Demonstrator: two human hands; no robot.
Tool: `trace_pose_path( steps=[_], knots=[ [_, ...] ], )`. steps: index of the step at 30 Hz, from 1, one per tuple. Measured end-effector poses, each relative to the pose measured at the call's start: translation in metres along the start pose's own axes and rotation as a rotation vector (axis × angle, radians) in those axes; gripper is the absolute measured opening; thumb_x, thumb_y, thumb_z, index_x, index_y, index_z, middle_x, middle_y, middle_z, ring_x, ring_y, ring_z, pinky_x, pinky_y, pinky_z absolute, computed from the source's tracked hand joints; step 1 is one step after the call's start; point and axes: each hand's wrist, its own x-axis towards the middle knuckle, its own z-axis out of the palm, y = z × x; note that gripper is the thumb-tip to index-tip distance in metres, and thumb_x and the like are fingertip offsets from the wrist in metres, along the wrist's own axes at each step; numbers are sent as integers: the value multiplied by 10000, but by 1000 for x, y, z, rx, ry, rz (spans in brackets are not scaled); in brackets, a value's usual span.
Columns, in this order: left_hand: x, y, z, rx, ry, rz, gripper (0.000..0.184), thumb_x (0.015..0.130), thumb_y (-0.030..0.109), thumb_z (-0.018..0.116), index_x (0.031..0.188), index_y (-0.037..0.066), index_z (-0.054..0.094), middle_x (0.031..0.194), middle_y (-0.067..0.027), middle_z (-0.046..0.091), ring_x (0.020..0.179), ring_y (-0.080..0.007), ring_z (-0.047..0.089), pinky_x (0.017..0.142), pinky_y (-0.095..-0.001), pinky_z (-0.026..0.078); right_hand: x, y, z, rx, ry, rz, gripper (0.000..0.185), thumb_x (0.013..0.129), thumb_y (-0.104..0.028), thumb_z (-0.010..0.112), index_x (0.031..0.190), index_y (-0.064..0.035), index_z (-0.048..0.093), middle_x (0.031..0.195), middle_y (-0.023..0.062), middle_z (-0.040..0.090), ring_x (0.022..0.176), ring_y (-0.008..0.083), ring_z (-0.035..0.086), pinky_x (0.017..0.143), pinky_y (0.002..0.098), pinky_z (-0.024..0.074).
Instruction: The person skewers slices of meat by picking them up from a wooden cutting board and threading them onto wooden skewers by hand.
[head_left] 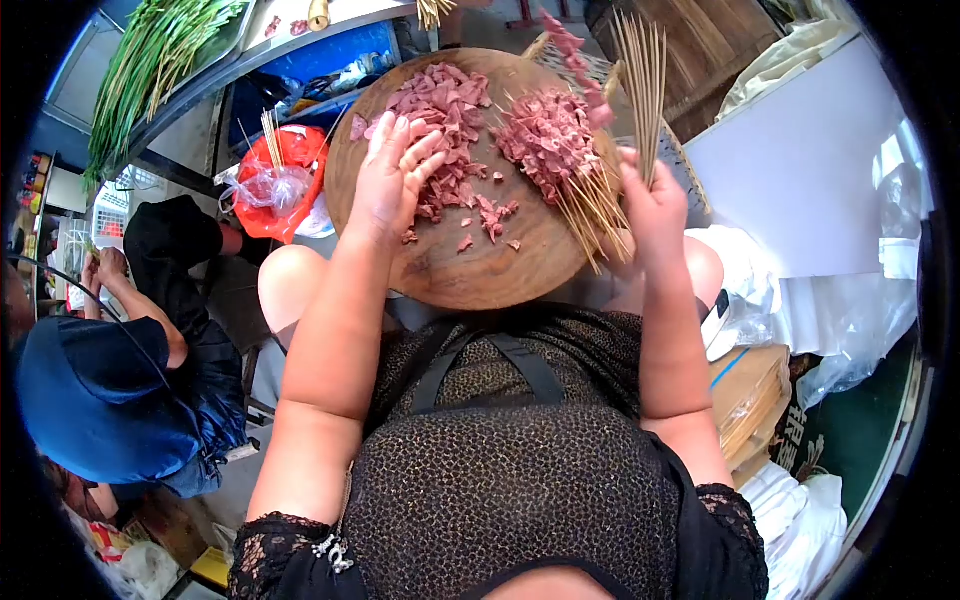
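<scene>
And here's the left hand [390, 185], open with the fingers loosely spread, right at the near-left side of the loose meat pieces [445, 100] heaped on the round wooden board [480, 275]. Across to the right hand [655, 210], closed firmly around an upright bundle of bare skewers [645, 85]! Just beside that bundle a loaded skewer [578, 65] slants up; whether the hand grips it too, I can't tell. Threaded meat sticks [550, 140] lie stacked on the board's right side, bare ends toward the person, while small scraps [490, 215] dot the wood between.
</scene>
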Motion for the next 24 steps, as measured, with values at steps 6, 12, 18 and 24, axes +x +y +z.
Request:
trace_pose_path(
  steps=[6,12,18,24],
  knots=[
    [-1,3,-4,61,69,-10,567,873,143,521,1330,11,213,1196,-185,461,1058,-289,520,865,-400,471,37,78,-16,-418,-255,63,177,822,-123,549,953,-31,627,779,75,627,697,107,557,669,260,445],
    [5,1,-18,143,178,5,464,847,103,556,1254,9,354,1095,-128,549,898,-209,586,750,-309,502,29,77,-25,-485,-234,97,201,867,-172,536,969,-16,611,708,-1,572,632,72,520,594,222,437],
    [-4,-17,-25,611,10,65,215,850,67,543,1053,9,581,951,-45,617,825,-102,575,714,-225,464,9,59,-61,-387,-53,40,265,877,-259,503,944,-23,604,676,74,598,588,134,537,572,267,438],
    [-19,-75,0,1483,-527,405,302,798,98,573,1098,131,581,1188,-123,533,1083,-280,515,904,-367,413,-21,44,-68,-15,69,187,201,887,-203,530,917,-18,601,596,-24,470,526,36,426,482,185,354]
  ],
)
